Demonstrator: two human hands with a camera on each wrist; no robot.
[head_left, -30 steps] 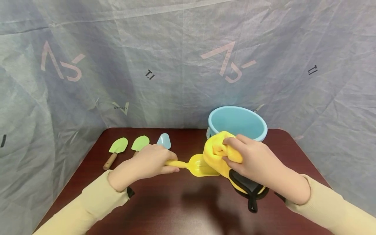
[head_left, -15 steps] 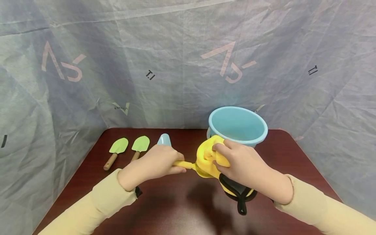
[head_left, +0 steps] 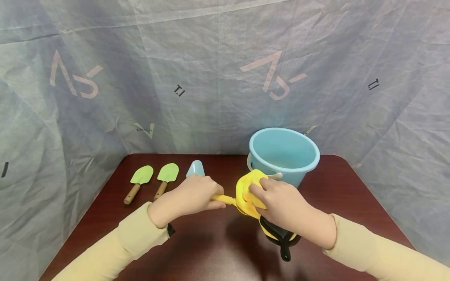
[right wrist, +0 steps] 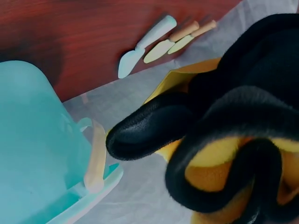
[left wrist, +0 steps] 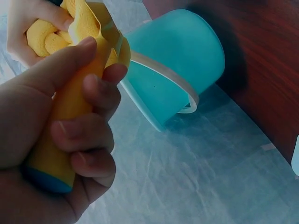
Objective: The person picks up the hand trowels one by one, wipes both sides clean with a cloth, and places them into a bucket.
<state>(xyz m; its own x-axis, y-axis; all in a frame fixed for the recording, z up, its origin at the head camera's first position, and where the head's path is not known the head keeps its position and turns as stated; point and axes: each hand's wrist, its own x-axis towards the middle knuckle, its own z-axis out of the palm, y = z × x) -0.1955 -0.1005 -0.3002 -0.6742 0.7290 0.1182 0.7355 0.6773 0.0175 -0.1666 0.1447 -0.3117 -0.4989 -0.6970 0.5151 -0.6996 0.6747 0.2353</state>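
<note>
My left hand (head_left: 190,197) grips the handle of a yellow toy shovel (head_left: 225,199), fingers curled round it in the left wrist view. My right hand (head_left: 286,207) holds a bunched yellow cloth (head_left: 245,189) with black trim and a hanging black loop (head_left: 285,251). The cloth lies against the shovel's scoop and hides most of it in the head view. In the left wrist view, part of the yellow scoop (left wrist: 102,21) shows beside the cloth. Black edging (right wrist: 149,126) fills much of the right wrist view, where the right hand's fingers are hidden.
A light blue bucket (head_left: 299,178) with a pale handle stands at the back right, just beyond the right hand. Two green trowels (head_left: 142,174) with wooden handles and a light blue shovel (head_left: 195,168) lie at the back left of the dark red table (head_left: 197,253).
My left hand has moved right with the shovel. The right hand has moved left and slightly down, bringing the cloth over the scoop, which showed more plainly before.
</note>
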